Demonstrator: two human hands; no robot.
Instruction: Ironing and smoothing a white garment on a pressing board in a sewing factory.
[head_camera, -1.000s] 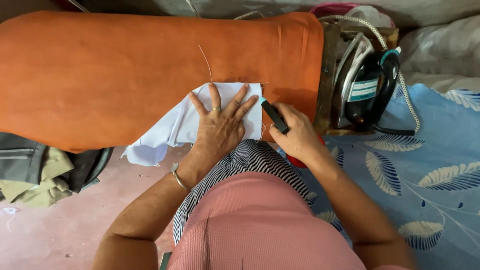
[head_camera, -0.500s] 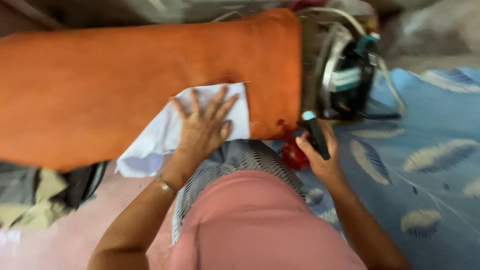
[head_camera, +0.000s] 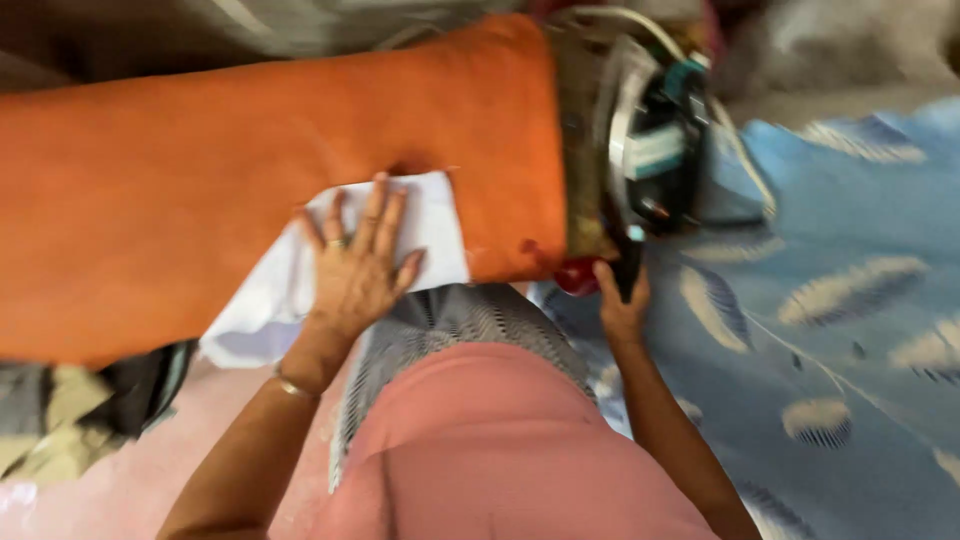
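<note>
My left hand (head_camera: 358, 262) lies flat with spread fingers on a white piece of cloth (head_camera: 432, 228) that rests on the near edge of an orange ironing board (head_camera: 200, 190). It wears a ring and a thin bracelet. My right hand (head_camera: 620, 300) grips a small dark object (head_camera: 630, 262), which I cannot identify, just past the board's right end, below an upright electric iron (head_camera: 650, 150). A small red thing (head_camera: 575, 275) shows beside that hand. The frame is motion-blurred.
A blue sheet with a white feather print (head_camera: 830, 320) covers the right side. A pile of dark and beige clothes (head_camera: 80, 410) lies at the lower left on a pinkish floor (head_camera: 130, 490). The iron's cord (head_camera: 740, 150) loops near its top.
My right hand has left the white cloth and moved right with the dark object, past the board's end toward the iron. The view has shifted right; my left hand stays on the cloth.
</note>
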